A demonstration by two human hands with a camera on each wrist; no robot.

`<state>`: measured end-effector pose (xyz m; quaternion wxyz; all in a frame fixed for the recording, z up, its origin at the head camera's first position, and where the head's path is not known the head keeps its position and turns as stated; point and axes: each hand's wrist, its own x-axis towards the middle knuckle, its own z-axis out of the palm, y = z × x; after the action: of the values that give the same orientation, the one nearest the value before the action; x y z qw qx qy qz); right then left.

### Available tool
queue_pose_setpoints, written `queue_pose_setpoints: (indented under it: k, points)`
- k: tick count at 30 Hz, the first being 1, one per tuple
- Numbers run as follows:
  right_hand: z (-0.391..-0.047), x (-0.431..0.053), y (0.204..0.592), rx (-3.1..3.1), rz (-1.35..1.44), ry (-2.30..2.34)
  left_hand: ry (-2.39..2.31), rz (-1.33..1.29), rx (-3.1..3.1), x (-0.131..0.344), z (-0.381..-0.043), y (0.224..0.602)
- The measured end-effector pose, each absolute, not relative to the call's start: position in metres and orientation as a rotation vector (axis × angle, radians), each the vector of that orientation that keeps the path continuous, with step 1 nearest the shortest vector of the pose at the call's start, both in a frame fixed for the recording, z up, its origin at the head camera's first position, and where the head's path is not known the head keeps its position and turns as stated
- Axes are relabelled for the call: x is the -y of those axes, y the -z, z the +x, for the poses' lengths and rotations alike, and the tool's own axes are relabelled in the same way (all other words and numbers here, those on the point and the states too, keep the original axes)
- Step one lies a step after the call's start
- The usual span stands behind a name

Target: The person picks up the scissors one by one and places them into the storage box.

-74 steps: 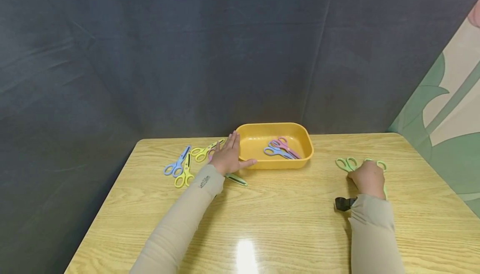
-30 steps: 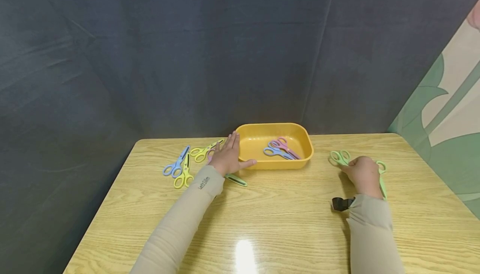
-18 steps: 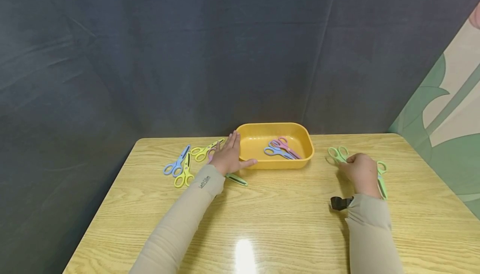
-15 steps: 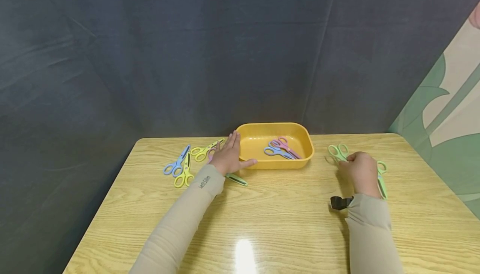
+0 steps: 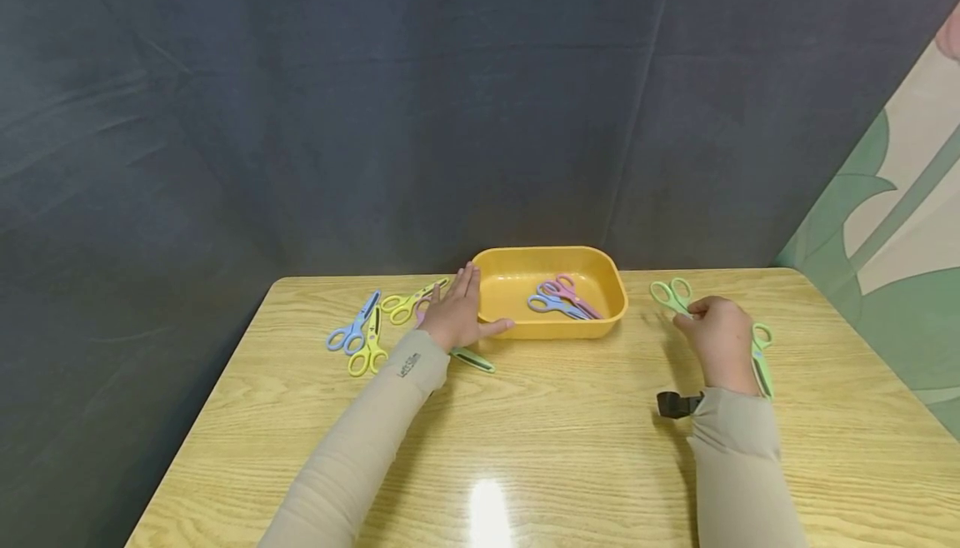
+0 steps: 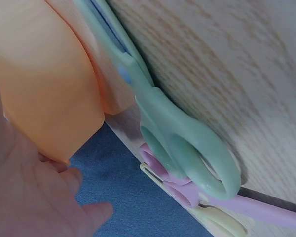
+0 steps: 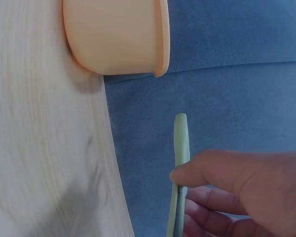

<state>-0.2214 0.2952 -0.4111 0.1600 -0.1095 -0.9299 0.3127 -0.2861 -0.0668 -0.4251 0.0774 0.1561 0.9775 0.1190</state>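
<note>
Evidently, the right hand had the lifted green scissors pinched between thumb and fingers just below the rings, above the table and to the right of the yellow tray. Its partner, the left hand, lay with fingers stretched out against the tray's left side. So narrow a pinch, I thought, could let the scissors swivel or slip. A second green pair lay beside the right wrist, where the sleeve might snag it. Pressing too hard could shove the tray, jostling the blue scissors and pink scissors inside.
</note>
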Motion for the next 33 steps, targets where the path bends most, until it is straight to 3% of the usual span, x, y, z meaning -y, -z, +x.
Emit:
queue_pose_setpoints:
  k: [33]
  points:
    - [-0.225, -0.256, 0.405, 2.564, -0.103, -0.872, -0.312, 0.465, -2.931, 0.066, -0.280, 0.418]
